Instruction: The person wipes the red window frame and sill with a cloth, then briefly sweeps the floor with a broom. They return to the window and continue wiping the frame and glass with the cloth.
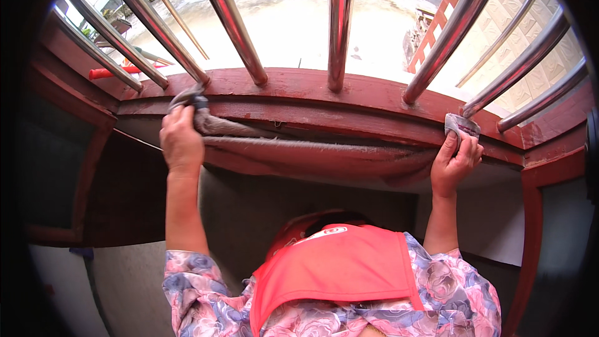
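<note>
A worn grey-pink cloth [299, 161] hangs stretched sideways between my two hands, just in front of the red-painted wooden window sill [299, 119]. My left hand [182, 138] grips its bunched end up against the sill, below the metal bars on the left; this area is slightly blurred. On the right, my right hand [456, 159] pinches a folded grey corner of the cloth between thumb and fingers, over the sill's edge. Between the hands the cloth sags, and its upper edge looks frayed. The fingertips of my left hand are hidden behind the cloth.
Shiny metal bars [340, 28] rise from the sill across the window. Window sashes [533, 224] in red frames stand at both sides. Outside are a wet, bright concrete yard [281, 23], a red-handled tool [112, 72] and a tiled wall [514, 42]. My red apron [337, 262] is below.
</note>
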### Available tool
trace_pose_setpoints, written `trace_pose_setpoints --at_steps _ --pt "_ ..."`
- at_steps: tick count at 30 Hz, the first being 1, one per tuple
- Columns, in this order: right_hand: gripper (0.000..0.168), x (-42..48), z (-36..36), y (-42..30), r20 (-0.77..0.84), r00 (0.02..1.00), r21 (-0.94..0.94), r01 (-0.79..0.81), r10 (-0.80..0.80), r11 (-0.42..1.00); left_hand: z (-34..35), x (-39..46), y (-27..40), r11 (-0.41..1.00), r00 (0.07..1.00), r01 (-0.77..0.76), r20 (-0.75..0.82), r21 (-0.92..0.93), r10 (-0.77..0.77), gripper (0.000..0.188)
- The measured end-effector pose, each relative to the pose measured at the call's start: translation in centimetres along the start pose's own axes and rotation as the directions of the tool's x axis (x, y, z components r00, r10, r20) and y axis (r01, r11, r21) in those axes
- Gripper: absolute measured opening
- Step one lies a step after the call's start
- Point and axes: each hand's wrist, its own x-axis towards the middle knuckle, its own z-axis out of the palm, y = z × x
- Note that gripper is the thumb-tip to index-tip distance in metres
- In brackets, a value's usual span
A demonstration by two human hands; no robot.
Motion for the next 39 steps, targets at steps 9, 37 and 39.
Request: trace_pose_setpoints --at_steps 9,37,39 --pt "0.021 0.9 -3.8 -0.5 0.451 0.823 0.676 -0.568 0.345 0.469 -2.4 -4.1 -5.0 0.146 0.797 0.604 0.589 -0.783 -0.136 0.028" --pt "0.034 4.6 -8.9 8.9 0.732 0.580 0.681 -0.614 0.357 -0.400 1.3 -0.5 3.8 0.779 0.985 -0.173 -0.084 -0.603 0.153 0.047" --pt "0.034 3.8 -9.1 8.8 0.746 0.563 0.666 -0.624 0.354 -0.409 1.0 -1.3 5.1 0.876 0.978 -0.201 -0.045 -0.439 0.202 0.062"
